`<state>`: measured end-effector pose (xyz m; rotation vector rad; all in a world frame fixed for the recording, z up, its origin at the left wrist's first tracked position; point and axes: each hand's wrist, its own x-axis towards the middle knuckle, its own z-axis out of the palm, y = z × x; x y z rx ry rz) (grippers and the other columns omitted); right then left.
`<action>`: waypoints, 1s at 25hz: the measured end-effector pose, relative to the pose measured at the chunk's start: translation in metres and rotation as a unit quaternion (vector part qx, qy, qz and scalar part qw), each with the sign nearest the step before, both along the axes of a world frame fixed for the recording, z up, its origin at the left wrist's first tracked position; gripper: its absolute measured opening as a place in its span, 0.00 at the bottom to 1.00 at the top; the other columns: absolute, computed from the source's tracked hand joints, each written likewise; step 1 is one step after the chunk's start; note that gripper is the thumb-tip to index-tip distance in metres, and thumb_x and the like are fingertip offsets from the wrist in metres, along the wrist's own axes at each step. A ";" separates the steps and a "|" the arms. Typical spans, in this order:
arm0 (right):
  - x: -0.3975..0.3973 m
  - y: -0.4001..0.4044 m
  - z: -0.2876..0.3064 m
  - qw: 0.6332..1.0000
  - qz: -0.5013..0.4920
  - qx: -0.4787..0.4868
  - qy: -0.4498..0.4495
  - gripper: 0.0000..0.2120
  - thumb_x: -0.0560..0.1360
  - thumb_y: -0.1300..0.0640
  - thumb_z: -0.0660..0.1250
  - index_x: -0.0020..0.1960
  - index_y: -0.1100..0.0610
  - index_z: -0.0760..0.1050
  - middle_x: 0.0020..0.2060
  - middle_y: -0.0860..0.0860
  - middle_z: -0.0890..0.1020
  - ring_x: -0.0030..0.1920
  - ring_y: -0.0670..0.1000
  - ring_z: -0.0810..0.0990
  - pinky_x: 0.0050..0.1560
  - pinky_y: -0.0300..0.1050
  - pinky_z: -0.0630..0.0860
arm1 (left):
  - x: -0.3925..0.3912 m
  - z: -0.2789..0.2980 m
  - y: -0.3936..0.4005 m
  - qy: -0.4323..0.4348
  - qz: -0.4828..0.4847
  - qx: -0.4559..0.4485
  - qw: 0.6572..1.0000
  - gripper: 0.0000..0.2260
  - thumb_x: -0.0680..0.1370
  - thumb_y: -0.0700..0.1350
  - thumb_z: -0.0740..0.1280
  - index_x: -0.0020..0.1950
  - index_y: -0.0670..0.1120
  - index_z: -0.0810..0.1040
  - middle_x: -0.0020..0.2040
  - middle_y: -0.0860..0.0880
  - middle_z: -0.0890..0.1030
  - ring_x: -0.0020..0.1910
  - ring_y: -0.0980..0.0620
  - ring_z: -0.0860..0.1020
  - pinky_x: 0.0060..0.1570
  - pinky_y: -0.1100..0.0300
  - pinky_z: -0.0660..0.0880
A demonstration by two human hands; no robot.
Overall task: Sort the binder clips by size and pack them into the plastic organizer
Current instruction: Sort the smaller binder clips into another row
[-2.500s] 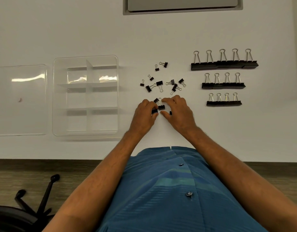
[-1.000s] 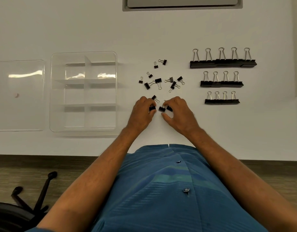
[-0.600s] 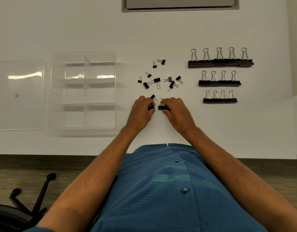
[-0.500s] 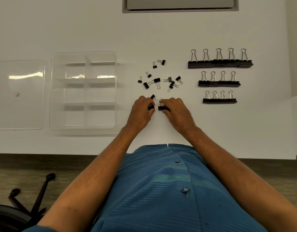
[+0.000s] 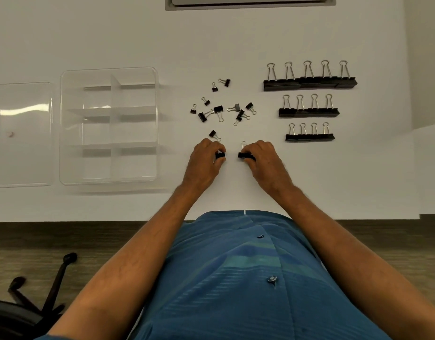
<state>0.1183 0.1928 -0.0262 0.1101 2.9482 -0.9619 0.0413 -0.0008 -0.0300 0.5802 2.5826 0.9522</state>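
The person stands at a white table (image 5: 236, 40), both hands resting on its surface near the front edge. The left hand (image 5: 204, 163) has its thumb and fingers closed on a small black binder clip (image 5: 220, 155). The right hand (image 5: 265, 160) has its fingers pinched on a short row of small black clips (image 5: 246, 155), one wire handle of which stands up just beyond the fingertips. The two hands are apart, with bare table between them. One loose small clip (image 5: 212, 134) lies just beyond the left hand. Farther back, a scatter of unsorted small clips (image 5: 221, 109) lies at the table centre. To the right, three sorted rows sit side by side, handles upright: the row of five large clips (image 5: 309, 82) farthest back, the row of four medium clips (image 5: 308, 112) in the middle, and the row of four smaller clips (image 5: 309, 137) nearest. To the left, well apart from the hands, sits the clear plastic organizer (image 5: 64, 123), its divided compartments holding no clips. Its clear lid (image 5: 20, 133) lies flat just beside it, on the far left.
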 end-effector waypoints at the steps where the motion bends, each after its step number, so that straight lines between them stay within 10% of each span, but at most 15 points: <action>1: 0.010 0.008 0.002 1.000 -0.013 -0.001 -0.004 0.09 0.79 0.61 0.68 0.59 0.58 0.77 0.52 0.53 0.78 0.53 0.53 0.73 0.51 0.44 0.72 | 0.006 0.001 0.005 -0.003 -0.014 0.004 1.000 0.08 0.78 0.43 0.71 0.56 0.47 0.79 0.52 0.48 0.77 0.51 0.51 0.74 0.52 0.58 0.73; 9: 0.074 0.089 0.007 0.993 -0.108 0.021 -0.047 0.10 0.79 0.59 0.69 0.59 0.56 0.78 0.52 0.52 0.78 0.55 0.51 0.72 0.51 0.39 0.71 | 0.048 0.008 0.097 -0.006 -0.111 0.003 0.994 0.10 0.78 0.45 0.70 0.58 0.49 0.78 0.52 0.49 0.77 0.51 0.51 0.74 0.50 0.54 0.75; 25: 0.061 0.151 0.001 0.999 0.038 0.007 -0.026 0.08 0.79 0.59 0.69 0.57 0.59 0.79 0.50 0.54 0.79 0.51 0.53 0.73 0.50 0.44 0.72 | 0.059 0.000 0.171 0.024 -0.094 -0.039 0.994 0.10 0.76 0.46 0.73 0.56 0.49 0.81 0.52 0.49 0.79 0.51 0.49 0.73 0.49 0.54 0.73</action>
